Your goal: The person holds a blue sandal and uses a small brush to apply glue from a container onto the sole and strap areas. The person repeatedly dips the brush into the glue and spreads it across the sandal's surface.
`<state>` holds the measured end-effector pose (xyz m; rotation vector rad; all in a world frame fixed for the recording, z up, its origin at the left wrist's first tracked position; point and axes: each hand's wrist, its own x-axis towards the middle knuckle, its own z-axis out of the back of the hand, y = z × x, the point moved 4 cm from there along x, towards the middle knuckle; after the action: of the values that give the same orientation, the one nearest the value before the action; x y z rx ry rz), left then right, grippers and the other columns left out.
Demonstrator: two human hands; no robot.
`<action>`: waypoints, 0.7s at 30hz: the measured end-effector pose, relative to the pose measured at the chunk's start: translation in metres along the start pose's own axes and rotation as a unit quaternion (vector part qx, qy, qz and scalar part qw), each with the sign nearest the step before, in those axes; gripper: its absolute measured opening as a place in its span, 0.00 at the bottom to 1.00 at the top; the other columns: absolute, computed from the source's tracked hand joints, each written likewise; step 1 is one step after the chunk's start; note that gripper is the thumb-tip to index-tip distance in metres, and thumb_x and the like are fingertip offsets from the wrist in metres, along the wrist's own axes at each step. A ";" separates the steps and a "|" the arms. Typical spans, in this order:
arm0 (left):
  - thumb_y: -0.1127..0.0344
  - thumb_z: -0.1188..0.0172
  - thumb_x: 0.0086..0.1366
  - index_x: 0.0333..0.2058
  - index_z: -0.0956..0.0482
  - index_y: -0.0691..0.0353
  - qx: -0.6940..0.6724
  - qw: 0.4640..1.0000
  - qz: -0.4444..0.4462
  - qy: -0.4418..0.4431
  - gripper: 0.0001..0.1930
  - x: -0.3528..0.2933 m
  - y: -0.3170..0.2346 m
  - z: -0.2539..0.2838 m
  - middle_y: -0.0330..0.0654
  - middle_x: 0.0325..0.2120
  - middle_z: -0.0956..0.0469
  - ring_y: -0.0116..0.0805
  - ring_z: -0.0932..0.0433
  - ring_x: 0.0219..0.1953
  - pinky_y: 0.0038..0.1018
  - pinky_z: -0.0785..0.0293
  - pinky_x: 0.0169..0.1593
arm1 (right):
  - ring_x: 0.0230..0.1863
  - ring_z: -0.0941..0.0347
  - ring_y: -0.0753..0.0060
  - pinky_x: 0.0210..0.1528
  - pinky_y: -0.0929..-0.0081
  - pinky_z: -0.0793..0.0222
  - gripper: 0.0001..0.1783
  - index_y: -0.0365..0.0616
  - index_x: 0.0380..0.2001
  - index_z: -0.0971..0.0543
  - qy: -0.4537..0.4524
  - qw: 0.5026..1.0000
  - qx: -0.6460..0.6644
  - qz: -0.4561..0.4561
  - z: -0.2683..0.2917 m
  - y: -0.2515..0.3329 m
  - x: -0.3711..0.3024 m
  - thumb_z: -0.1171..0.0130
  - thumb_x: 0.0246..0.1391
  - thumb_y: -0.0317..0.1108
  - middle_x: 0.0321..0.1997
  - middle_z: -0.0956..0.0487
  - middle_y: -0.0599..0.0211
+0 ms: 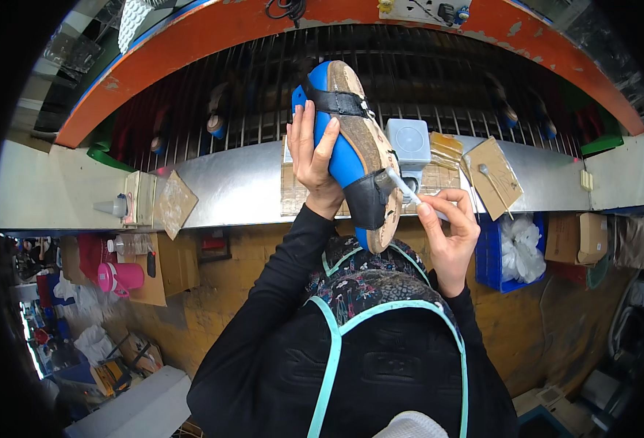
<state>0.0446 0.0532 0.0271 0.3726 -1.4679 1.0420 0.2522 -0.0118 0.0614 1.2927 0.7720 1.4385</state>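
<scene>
In front of me, tilted with its sole side turned to the right, is a lasted shoe (373,157): a brown and black upper pulled over a blue shoe last (345,157). My left hand (313,157) grips it from the left side, fingers spread along the blue last and the thumb near the black strap. A thin white-handled brush (404,186) is pinched between the thumb and fingers of my right hand (450,232). Its tip meets the lower edge of the upper by the black heel part; the bristles are hard to make out.
Behind the shoe stands a grey container (409,142) on the metal bench (234,191). A second brush (485,171) lies on a cardboard piece (499,186). Farther back, metal rollers (263,87) carry other lasted shoes (215,124). A blue crate (488,252) with plastic bags is at right.
</scene>
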 end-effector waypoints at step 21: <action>0.57 0.29 0.50 0.52 0.24 0.47 0.022 0.998 0.049 0.039 0.28 0.009 0.006 0.003 0.53 0.59 0.31 0.58 0.34 0.62 0.51 0.43 0.64 | 0.27 0.34 0.81 0.28 0.85 0.37 0.11 0.42 0.36 0.15 -0.003 0.991 -0.059 0.117 0.000 0.001 -0.001 0.31 0.46 0.26 0.35 0.27 0.69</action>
<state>0.0359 0.0577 0.0337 0.2906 -1.4063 1.1558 0.2514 -0.0131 0.0624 1.3283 0.5354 1.6399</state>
